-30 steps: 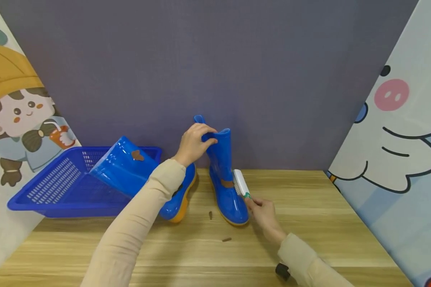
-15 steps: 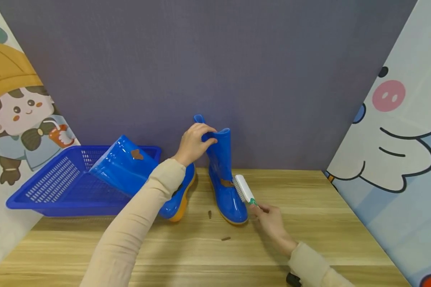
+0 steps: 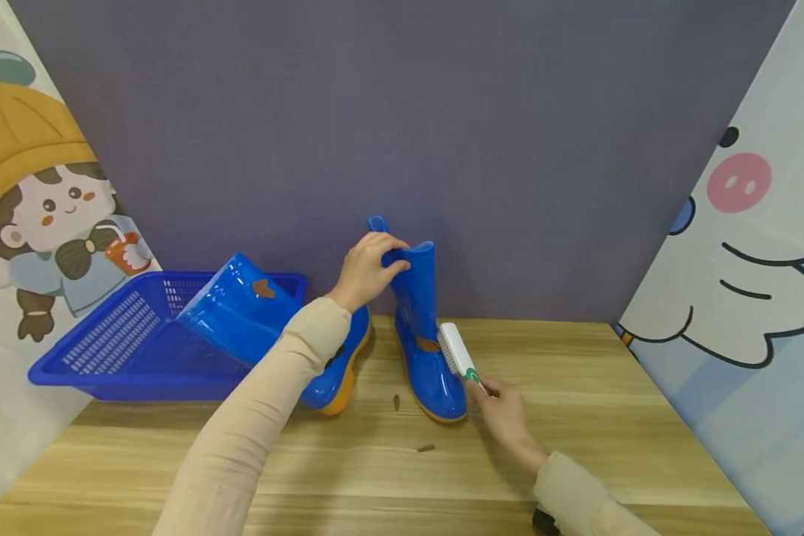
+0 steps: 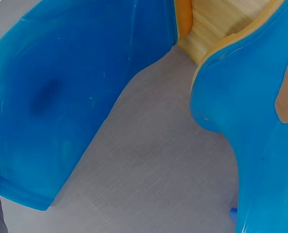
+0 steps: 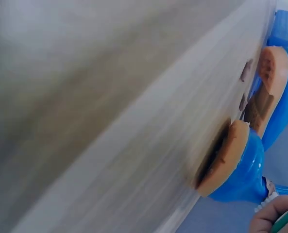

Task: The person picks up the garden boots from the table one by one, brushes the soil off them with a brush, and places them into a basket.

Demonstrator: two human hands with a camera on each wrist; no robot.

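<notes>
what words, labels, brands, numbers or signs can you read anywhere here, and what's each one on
No readable text shows in any view.
White bristle brush: a green mark near the handle, too small to tell whether it holds lettering.
Upright blue rain boot, tilted blue rain boot, blue plastic basket: no lettering visible.
Side panels: cartoon drawings, no words visible.

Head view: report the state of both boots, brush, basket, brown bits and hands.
Upright boot: standing, brown patch across its front
Other boot: tilted, shaft over the basket
Brush: held, bristles facing the upright boot
Basket: upright, open-topped
Brown bits: two, loose on the table
Left hand: gripping the upright boot's top
Right hand: holding the brush
</notes>
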